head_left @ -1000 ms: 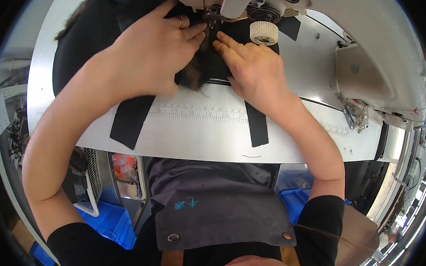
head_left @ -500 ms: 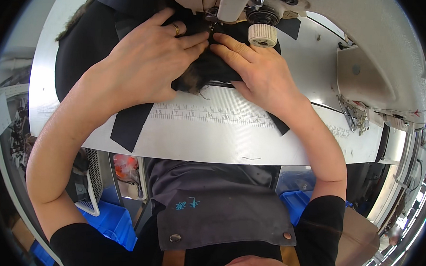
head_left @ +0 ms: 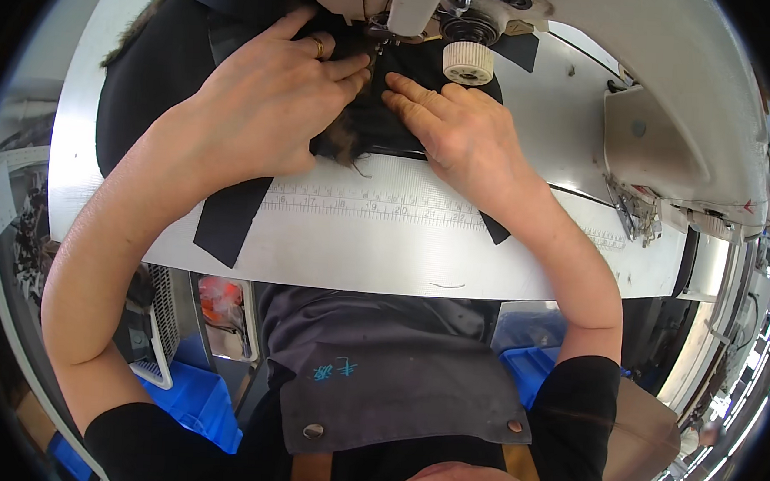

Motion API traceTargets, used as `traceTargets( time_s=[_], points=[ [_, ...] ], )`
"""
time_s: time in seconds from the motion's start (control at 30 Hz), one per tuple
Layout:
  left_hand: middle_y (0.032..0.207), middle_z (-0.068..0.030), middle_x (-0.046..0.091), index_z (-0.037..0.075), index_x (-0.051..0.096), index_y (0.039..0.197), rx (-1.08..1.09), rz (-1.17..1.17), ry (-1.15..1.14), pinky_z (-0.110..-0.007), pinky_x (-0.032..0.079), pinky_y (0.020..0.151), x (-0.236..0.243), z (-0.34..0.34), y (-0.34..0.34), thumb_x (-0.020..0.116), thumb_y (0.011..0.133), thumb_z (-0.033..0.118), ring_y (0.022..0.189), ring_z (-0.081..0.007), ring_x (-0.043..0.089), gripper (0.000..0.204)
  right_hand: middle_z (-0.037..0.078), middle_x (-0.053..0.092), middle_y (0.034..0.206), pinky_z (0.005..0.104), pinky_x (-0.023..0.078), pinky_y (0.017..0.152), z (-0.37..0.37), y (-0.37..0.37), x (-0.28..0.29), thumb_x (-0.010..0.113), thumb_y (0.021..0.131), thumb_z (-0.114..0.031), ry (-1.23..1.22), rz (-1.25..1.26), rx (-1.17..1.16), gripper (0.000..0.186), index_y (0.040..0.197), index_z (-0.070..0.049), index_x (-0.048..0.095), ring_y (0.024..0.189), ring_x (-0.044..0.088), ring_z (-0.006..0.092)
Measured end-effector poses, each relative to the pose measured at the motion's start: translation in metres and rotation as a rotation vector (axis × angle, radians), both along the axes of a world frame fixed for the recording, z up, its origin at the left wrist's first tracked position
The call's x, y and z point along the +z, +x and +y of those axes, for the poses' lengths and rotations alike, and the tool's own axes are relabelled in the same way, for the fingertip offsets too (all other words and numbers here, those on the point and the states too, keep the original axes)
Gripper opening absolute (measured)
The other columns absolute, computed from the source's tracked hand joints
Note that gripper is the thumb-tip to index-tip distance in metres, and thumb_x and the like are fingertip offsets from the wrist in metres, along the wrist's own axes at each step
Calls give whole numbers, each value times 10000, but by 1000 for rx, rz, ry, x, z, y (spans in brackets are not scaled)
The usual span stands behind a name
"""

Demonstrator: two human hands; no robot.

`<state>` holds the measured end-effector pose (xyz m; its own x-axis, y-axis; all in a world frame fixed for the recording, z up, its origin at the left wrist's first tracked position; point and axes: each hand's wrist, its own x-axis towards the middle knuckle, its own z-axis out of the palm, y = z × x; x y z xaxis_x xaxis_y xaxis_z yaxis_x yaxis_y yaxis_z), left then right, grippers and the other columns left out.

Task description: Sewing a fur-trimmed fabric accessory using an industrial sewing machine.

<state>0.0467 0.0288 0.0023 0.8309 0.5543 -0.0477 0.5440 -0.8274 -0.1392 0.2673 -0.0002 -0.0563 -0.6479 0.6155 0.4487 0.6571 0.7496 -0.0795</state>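
Observation:
A black fabric piece (head_left: 140,88) with brown fur along its edge lies under the needle and presser foot (head_left: 381,49) of a sewing machine (head_left: 588,16). My left hand (head_left: 261,103) lies palm down on it left of the needle, fingers apart, fingertips close beside the foot. My right hand (head_left: 452,131) rests on the fabric right of the needle, below a white knurled knob (head_left: 467,64), fingers extended onto the cloth. A tuft of brown fur (head_left: 342,138) shows between my hands. Two black strips (head_left: 229,224) hang toward me over the metal bed's printed scale.
The pale metal table (head_left: 358,256) has a curved front edge above my apron (head_left: 403,389). Blue bins (head_left: 189,400) sit below at both sides. A tray with red items (head_left: 225,310) is under the table at left. Metal fittings (head_left: 630,218) stand at the right.
The right strip has shifted rightward, mostly behind my right hand and wrist. My right hand moved rightward, then slightly down from the needle. My left hand shifted slightly and stays on the fabric.

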Motion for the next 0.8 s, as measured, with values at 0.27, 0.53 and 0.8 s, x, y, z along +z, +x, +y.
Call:
traceTargets(
  time_s=[0.27,0.53,0.8],
  points=[
    [1123,-92,684,0,656,1160,-22,-4,22,-382,318,1103,-3,8,-4,652,607,120,1011,-218,617,565,33,637,1252,310,520,641,3,1,-4,641,620,39,-14,-49,-31,507,1118,-55,658,743,615,197],
    [1306,-47,597,55,593,1271,105,-22,-99,-364,482,942,7,12,1,759,533,154,1076,-257,606,763,68,608,1289,336,537,702,5,4,7,683,673,-30,-120,-85,-107,515,1183,-59,618,919,663,231],
    [1226,-95,628,5,573,1266,-14,-54,160,-371,368,1054,-6,-3,-1,676,633,98,1070,-231,592,648,49,601,865,325,437,682,10,-3,-11,683,697,-131,43,27,-59,231,902,-41,627,779,565,195]
  ],
)
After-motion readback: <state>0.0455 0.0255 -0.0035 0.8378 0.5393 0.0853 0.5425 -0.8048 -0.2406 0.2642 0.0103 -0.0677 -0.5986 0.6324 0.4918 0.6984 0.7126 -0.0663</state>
